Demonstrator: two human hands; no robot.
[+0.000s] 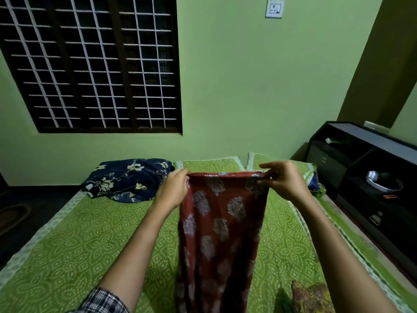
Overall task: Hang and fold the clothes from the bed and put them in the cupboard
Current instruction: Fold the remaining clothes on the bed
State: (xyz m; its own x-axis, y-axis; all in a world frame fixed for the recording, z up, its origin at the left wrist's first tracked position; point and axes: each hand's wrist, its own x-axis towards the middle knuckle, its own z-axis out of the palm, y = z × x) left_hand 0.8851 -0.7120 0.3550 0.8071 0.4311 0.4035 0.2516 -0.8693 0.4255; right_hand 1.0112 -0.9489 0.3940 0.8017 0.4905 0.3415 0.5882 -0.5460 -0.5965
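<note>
A: fingers of the left hand are curled in, pinching the top-left corner of the red cloth. right hand pinches the top-right corner, thumb under, other fingers lying along the hem with the fabric bunched between

B: where's the cloth sitting

A: not sitting, it's held up in the air over the bed. top edge is pulled level between both hands and the rest hangs straight down out of the bottom of the frame, so the lower end is hidden

B: look of it?

A: rust red, thin and drapey. pale grey-white leaf-shaped block prints in staggered rows, plus a narrow blue-and-white printed strip along the top hem. it hangs as one long narrow panel, with soft vertical creases down both sides. can't tell what kind of garment it is

B: other clothes?

A: navy floral garment lies crumpled at the far left of the bed, beyond the left hand and not touching it. yellow patterned cloth is at the near right corner of the bed, just right of the hanging panel

B: rest of scene

A: green dotted sheet, two matching pillows against the wall behind the top hem. dark shelf unit stands along the right side of the bed, with white headphones on it. barred window upper left. checked sleeve on the left arm
</note>
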